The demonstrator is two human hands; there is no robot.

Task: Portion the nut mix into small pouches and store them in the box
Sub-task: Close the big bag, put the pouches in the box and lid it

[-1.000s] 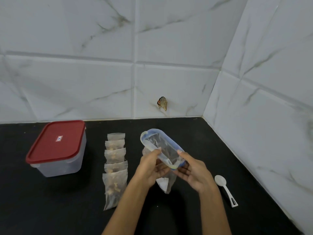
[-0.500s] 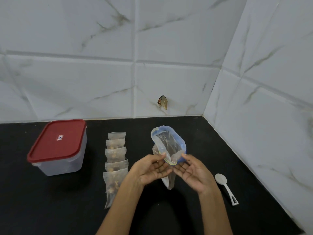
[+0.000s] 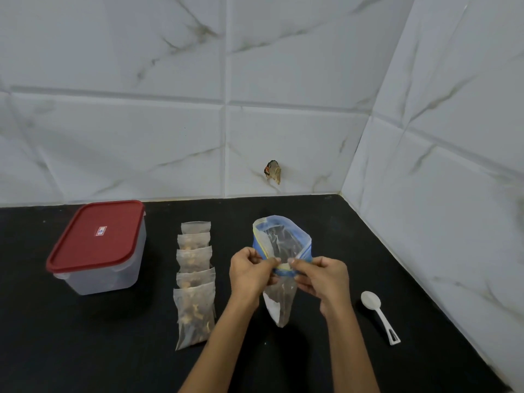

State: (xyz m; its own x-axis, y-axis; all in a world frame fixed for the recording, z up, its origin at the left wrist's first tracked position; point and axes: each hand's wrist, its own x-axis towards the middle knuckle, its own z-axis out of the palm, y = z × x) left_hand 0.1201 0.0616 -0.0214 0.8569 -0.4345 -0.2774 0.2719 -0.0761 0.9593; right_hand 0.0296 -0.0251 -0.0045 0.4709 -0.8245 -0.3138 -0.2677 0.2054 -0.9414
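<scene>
both hands, left hand (image 3: 249, 272) and right hand (image 3: 323, 279), pinch the near rim of a clear zip bag (image 3: 280, 248), blue-and-yellow top gaping open, looks pretty much empty

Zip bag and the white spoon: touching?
Apart. The head view shows bare black counter between the zip bag, pinched by both hands, and the white spoon.
</scene>
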